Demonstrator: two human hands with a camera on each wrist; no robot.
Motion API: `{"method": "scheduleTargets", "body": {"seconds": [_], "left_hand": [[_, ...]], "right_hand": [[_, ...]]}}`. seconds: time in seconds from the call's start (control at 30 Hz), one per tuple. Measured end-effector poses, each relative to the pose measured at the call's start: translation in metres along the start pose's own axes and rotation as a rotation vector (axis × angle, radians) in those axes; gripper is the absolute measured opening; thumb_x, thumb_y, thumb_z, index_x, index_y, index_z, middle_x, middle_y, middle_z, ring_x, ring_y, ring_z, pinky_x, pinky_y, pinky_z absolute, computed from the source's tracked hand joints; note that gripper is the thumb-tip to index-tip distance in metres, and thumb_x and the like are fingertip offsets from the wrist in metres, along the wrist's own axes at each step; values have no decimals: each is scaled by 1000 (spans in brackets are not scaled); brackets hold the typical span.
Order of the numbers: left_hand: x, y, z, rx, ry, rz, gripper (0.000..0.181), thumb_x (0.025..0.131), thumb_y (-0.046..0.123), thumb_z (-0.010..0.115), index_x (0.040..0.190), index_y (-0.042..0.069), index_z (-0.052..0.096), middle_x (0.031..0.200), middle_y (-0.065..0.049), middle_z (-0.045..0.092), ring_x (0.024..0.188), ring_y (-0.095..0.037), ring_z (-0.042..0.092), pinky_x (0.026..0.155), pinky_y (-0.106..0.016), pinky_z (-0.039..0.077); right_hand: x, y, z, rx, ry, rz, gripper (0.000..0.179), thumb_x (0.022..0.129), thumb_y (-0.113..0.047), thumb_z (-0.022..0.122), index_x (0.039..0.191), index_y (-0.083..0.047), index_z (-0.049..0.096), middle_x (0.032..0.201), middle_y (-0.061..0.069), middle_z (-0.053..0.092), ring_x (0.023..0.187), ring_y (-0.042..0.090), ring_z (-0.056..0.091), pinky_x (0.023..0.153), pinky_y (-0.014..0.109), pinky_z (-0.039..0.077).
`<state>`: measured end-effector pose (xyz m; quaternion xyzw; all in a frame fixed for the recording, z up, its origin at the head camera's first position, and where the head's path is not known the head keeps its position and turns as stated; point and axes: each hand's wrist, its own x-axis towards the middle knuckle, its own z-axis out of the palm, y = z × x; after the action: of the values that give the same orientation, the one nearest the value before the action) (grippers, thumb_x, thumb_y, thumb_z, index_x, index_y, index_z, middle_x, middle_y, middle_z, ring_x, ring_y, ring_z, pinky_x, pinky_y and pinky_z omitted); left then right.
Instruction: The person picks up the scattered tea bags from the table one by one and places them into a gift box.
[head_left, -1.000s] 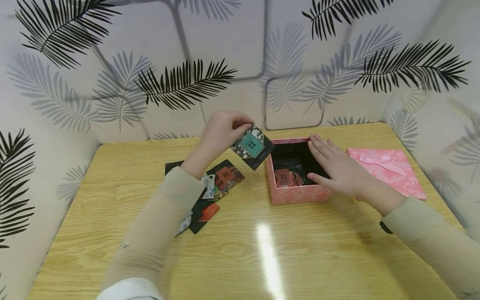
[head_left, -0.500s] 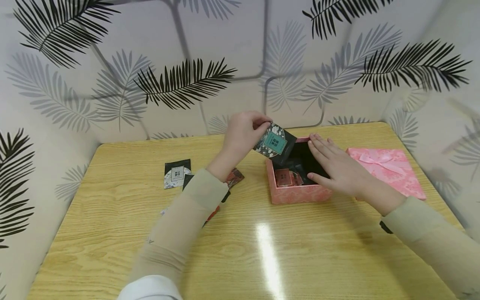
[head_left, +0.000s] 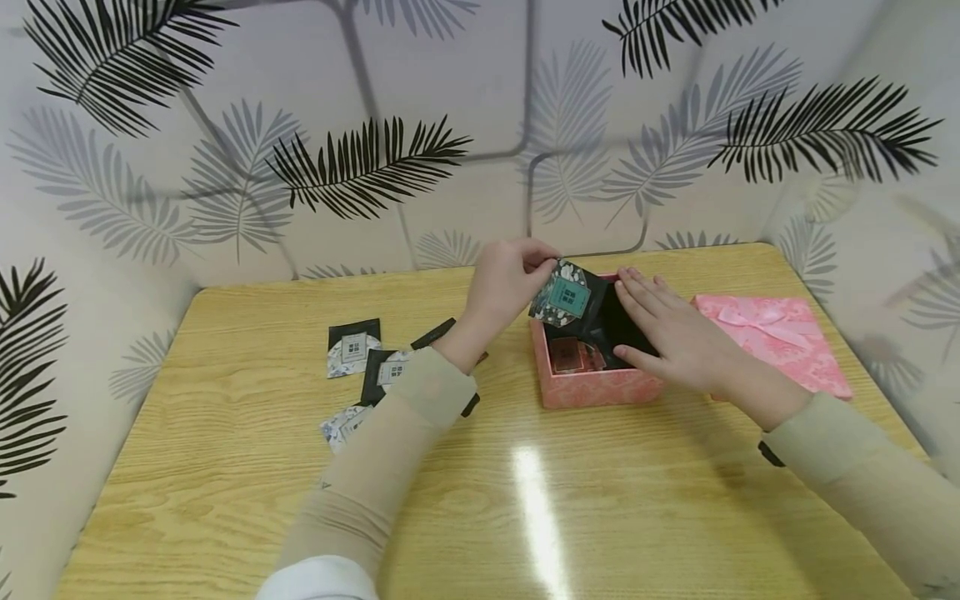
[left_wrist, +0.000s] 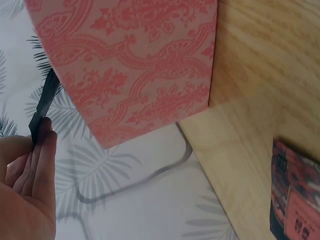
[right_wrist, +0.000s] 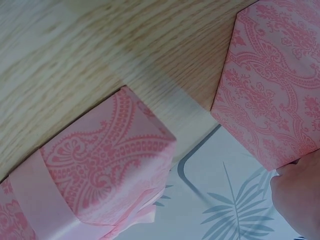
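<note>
My left hand (head_left: pixel 506 279) pinches a black sachet (head_left: pixel 567 293) with a teal label and white flowers by its upper left corner. The sachet slants over the left part of an open pink patterned box (head_left: pixel 600 389). Seen edge-on in the left wrist view, the sachet (left_wrist: pixel 46 102) sits between thumb and fingers beside the box wall (left_wrist: pixel 135 70). Inside the box, which is dark within, lies a sachet with a red label (head_left: pixel 567 355). My right hand (head_left: pixel 675 337) rests on the box's right rim with its fingers straight; in the right wrist view only part of it shows at the lower right.
Several sachets with pale labels (head_left: pixel 354 346) lie on the wooden table (head_left: pixel 225 417) to the left, some hidden by my left forearm. A pink lid (head_left: pixel 776 337) with a ribbon bow lies right of the box. A leaf-patterned wall covering (head_left: pixel 450 83) rises behind the table.
My left hand has carried the teal-labelled sachet rightward, from left of the box to over its opening, and has lowered it lately. The right hand has stayed on the rim.
</note>
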<state>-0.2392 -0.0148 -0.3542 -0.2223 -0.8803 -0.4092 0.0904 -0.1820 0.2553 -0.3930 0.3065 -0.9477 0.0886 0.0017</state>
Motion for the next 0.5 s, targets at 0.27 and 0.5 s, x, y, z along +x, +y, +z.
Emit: {"method": "scheduleTargets", "body": {"seconds": [0.27, 0.5], "left_hand": [[-3, 2, 14, -2, -65, -23, 17, 104, 12, 70, 113, 6, 82, 108, -9, 83, 96, -20, 78, 86, -30, 63], [-5, 1, 22, 35, -115, -56, 17, 105, 14, 69, 114, 8, 82, 109, -7, 83, 98, -18, 77, 87, -29, 62]], "right_hand": [[0, 0, 0, 9, -13, 3, 86, 108, -45, 58, 166, 6, 20, 177, 25, 13, 166, 42, 13, 137, 53, 10], [0, 0, 1, 13, -14, -1, 87, 108, -46, 57, 167, 6, 19, 177, 24, 12, 166, 41, 12, 137, 51, 9]]}}
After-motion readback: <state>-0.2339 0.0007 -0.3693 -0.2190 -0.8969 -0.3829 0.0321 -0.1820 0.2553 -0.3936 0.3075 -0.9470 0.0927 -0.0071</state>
